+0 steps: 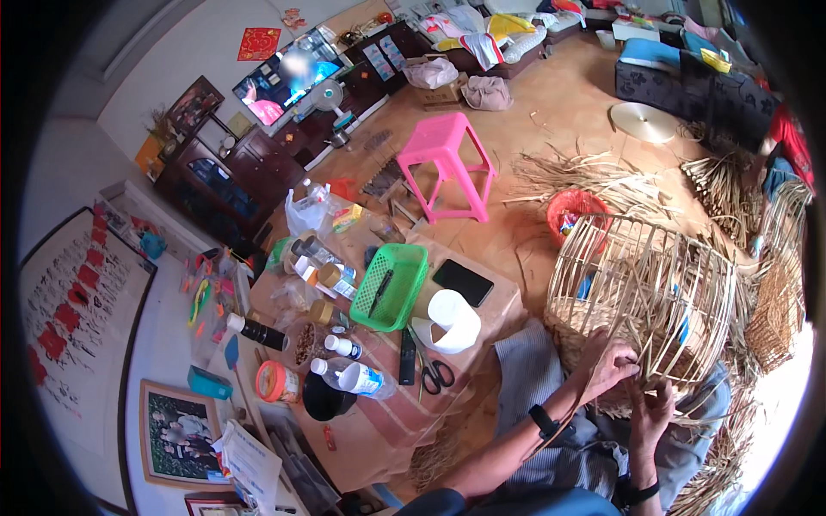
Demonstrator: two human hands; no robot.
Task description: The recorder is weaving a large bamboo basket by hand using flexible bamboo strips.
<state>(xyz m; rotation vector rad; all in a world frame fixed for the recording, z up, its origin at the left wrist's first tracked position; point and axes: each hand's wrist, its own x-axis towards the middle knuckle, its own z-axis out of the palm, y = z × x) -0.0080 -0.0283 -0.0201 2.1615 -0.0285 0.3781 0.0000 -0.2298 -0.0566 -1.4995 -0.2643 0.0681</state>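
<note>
A half-woven bamboo basket [641, 292] lies on its side on my lap, its open upright ribs pointing away from me. My left hand [607, 361] grips the woven rim at the basket's near edge, pinching a bamboo strip. My right hand [650, 411] sits just below it, fingers closed on the same strip at the rim. A black watch is on my left wrist, and a dark band is on my right wrist.
A low table [482, 322] to my left carries a green plastic basket [391, 285], a white tape roll [449, 320], scissors [434, 371], a phone, bottles and jars. A pink stool [443, 163], a red basket [575, 211] and loose bamboo strips [602, 176] lie on the floor beyond.
</note>
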